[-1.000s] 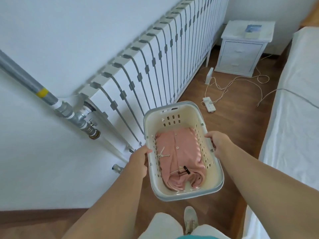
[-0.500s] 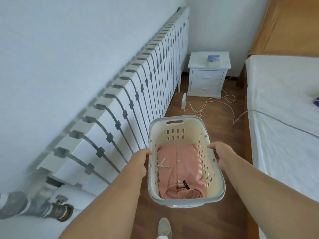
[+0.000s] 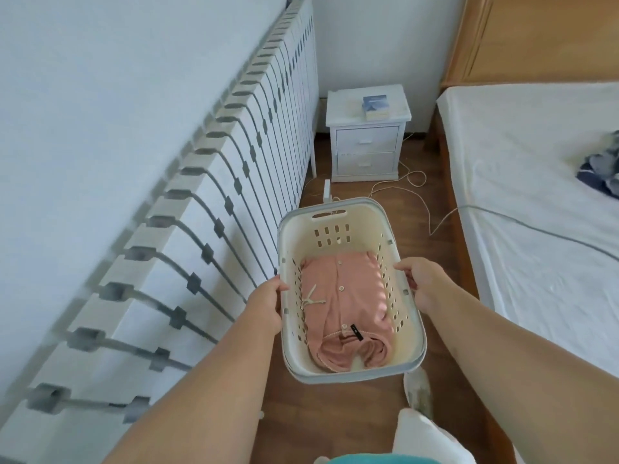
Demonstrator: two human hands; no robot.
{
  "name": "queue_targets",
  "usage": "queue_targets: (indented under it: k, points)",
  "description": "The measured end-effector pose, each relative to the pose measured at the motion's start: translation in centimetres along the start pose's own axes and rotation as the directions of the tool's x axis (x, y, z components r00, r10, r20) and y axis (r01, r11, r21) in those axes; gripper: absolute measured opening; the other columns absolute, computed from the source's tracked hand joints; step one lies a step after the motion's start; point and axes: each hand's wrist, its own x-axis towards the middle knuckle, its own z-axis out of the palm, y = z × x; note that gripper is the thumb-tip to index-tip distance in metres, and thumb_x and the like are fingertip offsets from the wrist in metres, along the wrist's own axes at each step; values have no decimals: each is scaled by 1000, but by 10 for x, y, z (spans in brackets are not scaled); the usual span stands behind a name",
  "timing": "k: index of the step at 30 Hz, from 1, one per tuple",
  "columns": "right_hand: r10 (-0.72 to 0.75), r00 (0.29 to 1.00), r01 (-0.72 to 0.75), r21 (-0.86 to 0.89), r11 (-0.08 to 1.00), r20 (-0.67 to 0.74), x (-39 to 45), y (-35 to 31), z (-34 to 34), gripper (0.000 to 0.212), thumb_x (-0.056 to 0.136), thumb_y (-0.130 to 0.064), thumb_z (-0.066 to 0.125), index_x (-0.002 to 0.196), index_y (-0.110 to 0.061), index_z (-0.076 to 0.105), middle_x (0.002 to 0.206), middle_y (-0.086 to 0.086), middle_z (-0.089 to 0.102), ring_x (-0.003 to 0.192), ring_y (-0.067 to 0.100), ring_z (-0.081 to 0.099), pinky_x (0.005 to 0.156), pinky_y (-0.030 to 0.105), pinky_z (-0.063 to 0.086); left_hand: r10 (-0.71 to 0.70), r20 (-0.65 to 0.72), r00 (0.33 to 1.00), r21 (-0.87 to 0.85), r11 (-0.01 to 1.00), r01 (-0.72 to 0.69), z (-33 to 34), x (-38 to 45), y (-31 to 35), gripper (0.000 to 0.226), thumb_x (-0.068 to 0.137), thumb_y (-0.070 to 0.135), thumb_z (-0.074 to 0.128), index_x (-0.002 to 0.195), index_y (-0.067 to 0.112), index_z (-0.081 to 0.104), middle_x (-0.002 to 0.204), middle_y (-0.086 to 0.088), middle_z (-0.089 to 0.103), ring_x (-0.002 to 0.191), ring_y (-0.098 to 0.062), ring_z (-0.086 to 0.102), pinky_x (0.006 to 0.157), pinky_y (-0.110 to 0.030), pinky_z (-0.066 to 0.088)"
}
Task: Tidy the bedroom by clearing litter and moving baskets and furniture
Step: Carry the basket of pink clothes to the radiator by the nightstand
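Observation:
I carry a cream plastic laundry basket [image 3: 338,216] with a grey rim, held above the wooden floor in front of me. A folded pink buttoned garment [image 3: 348,306] lies in its bottom. My left hand [image 3: 266,306] grips the basket's left rim, thumb over the edge. My right hand [image 3: 422,283] grips the right rim the same way. The basket's far handle slot points toward the nightstand.
A long white radiator [image 3: 234,182] runs along the left wall. A white two-drawer nightstand [image 3: 366,142] with a small stack of books [image 3: 375,103] stands ahead. Cables and a power strip [image 3: 327,190] lie on the floor. A bed with white sheet [image 3: 536,195] fills the right.
The view has swung up and forward along the radiator; the pipe at lower left dropped out of sight. The nightstand and bed show more fully. Both hands keep their grip on the basket.

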Motion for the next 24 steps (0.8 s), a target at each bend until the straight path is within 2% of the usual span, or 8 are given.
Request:
queue_targets:
  k: [2,5,8,11,14,16,19,24]
  points:
    - [11,1000,-10,-21,1000,11,25,-14,4,20,71,-9,68,90,-6,65,76,9,56,66,22,51,69,36,47,-16,-22,1000,-21,1000,15,15,15,7,37,77,-3,49,101,14,73,91,-11,64,77,-28,59,66,-37,52]
    - [30,998,-27,-50,998,51,70,-46,11,5,72,-5,66,76,-7,64,59,6,51,46,18,47,52,28,44,-26,-75,997,-65,998,22,44,44,18,31,78,-4,50,89,13,73,89,-12,64,77,-29,59,68,-38,53]
    - [62,991,-50,-104,993,116,114,-85,17,10,74,-2,63,68,-9,62,51,4,49,37,14,44,43,24,41,-45,-135,990,-110,994,30,77,68,24,38,78,-5,45,92,17,74,93,-14,66,77,-30,59,71,-38,53]
    - [76,982,-42,-191,981,175,150,-121,20,8,75,-3,63,70,-9,63,58,5,49,46,16,43,44,24,39,-93,-230,969,-219,975,41,110,82,28,46,73,-6,47,101,19,74,102,-14,67,82,-31,61,68,-37,53]
    - [80,975,-29,-240,970,209,181,-158,28,11,75,-3,64,66,-9,61,51,3,49,36,13,44,39,20,38,-109,-257,960,-286,958,32,138,94,36,50,73,-7,46,104,19,74,102,-14,66,89,-33,61,76,-42,55]
    - [80,974,-18,-280,960,210,202,-179,37,11,73,-6,65,66,-12,59,52,3,50,41,16,45,44,23,38,-113,-258,960,-303,952,31,154,100,42,52,74,-10,44,107,19,73,102,-12,64,90,-29,60,77,-39,54]
    - [85,978,-16,-338,941,189,227,-197,55,12,69,-11,68,69,-15,57,69,4,47,56,19,40,54,29,36,-121,-269,956,-318,948,31,166,108,54,53,76,-13,45,108,19,73,102,-5,62,89,-21,57,74,-32,49]
    - [119,972,-28,-402,915,203,264,-211,98,12,69,-9,68,70,-16,59,77,5,48,62,19,40,54,31,35,-156,-311,937,-302,952,58,161,147,81,50,77,-15,43,98,19,73,94,-7,64,82,-24,60,61,-30,47]
